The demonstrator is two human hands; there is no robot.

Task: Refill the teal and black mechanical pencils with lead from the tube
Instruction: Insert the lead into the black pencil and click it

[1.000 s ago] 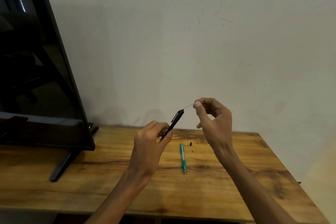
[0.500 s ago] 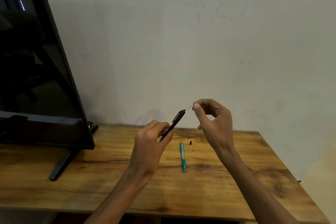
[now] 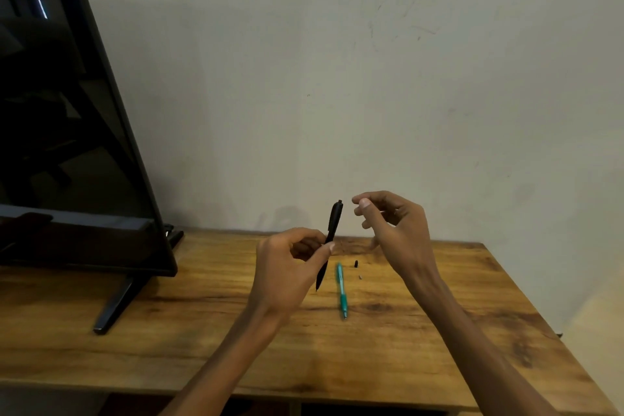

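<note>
My left hand [image 3: 287, 267] grips the black mechanical pencil [image 3: 332, 230] near its middle and holds it almost upright above the table, tip pointing down. My right hand [image 3: 395, 230] hovers just right of the pencil's top end, thumb and forefinger apart, with no lead visible between them. The teal mechanical pencil [image 3: 341, 290] lies flat on the wooden table [image 3: 169, 331] below my hands, tip toward me. A small black cap [image 3: 356, 263] and a tiny pale piece [image 3: 360, 277] lie beside it. No lead tube is visible.
A large black monitor [image 3: 67, 145] on a slanted stand foot [image 3: 118, 304] fills the left side. A pale wall rises right behind the table. The table's right edge runs diagonally at the right.
The thin lead seen between my right fingers and the pencil's top is no longer visible. My right fingers have opened, and my left hand has turned the black pencil more upright.
</note>
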